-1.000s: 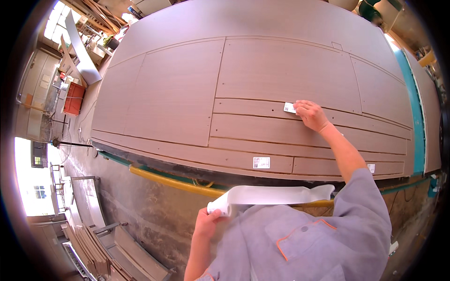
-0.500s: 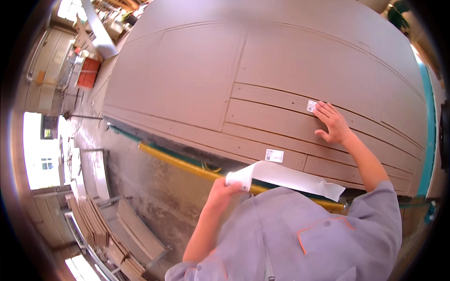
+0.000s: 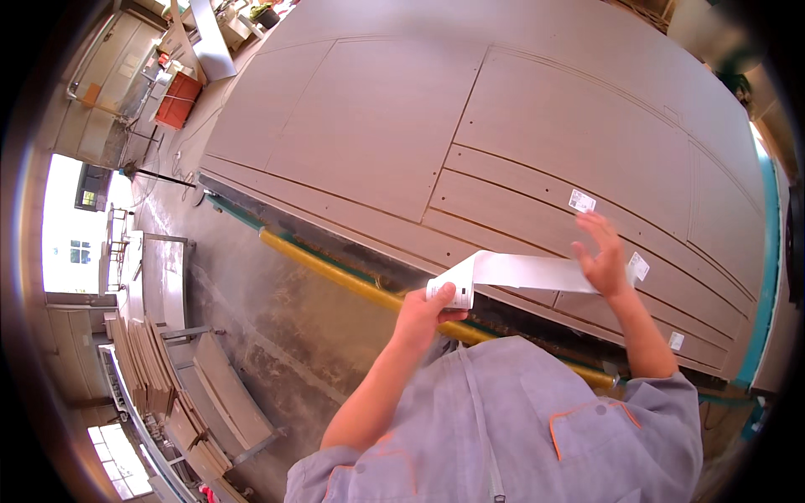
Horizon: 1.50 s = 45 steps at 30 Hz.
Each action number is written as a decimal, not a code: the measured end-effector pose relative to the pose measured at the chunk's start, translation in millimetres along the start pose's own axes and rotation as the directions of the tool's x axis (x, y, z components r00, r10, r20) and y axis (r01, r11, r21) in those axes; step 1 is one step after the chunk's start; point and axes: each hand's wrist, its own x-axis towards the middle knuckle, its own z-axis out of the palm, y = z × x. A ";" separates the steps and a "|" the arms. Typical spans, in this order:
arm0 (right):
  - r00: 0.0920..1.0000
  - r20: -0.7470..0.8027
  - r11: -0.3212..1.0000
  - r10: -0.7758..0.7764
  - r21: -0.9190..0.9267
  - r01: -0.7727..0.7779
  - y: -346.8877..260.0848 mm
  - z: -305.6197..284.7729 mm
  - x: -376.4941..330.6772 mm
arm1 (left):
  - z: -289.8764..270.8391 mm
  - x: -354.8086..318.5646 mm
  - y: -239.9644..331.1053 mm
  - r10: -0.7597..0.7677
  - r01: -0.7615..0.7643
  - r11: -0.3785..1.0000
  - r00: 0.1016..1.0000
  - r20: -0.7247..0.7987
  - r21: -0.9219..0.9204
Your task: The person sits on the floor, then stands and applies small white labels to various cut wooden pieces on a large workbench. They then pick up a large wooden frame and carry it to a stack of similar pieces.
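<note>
My left hand (image 3: 426, 317) is closed around a roll of white labels (image 3: 458, 290), thumb on its side. From the roll a loose white strip (image 3: 532, 272) reaches right, over the near edge of a large grey-brown panel (image 3: 369, 109), and passes behind my right hand. My right hand (image 3: 602, 254) is open, fingers spread and a little blurred, above the panel's narrow boards. Just beyond its fingertips a white label (image 3: 582, 200) lies on a board. Other labels lie to the right of my hand: one label (image 3: 639, 267) near the wrist and a smaller label (image 3: 676, 341) closer to me.
A yellow rail (image 3: 327, 275) runs along the panel's near side. Stacked boards (image 3: 147, 365) and a rack with long panels (image 3: 226, 390) stand on the floor at the left. A red box (image 3: 178, 101) sits at far left. Teal edging (image 3: 767, 260) borders the right side.
My right hand has drawn back from the label it was touching, which stays on the board. My left hand has raised the roll, and the strip now stretches straighter. The view has shifted.
</note>
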 end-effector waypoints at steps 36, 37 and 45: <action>0.817 0.400 0.216 0.416 0.829 -0.515 93.7 -159.1 -118.0 | 249.2 22.1 -119.5 -0.167 -0.124 0.679 0.934 0.316 0.724; 0.825 0.242 0.214 0.511 0.894 -0.394 130.6 -165.3 -103.5 | 253.5 23.1 -121.5 -0.135 -0.130 0.703 0.941 0.311 0.699; 0.735 -0.488 0.637 0.472 -0.387 -0.666 394.3 -262.8 -80.1 | 265.8 45.7 -121.1 -0.106 0.090 0.944 0.994 0.032 0.317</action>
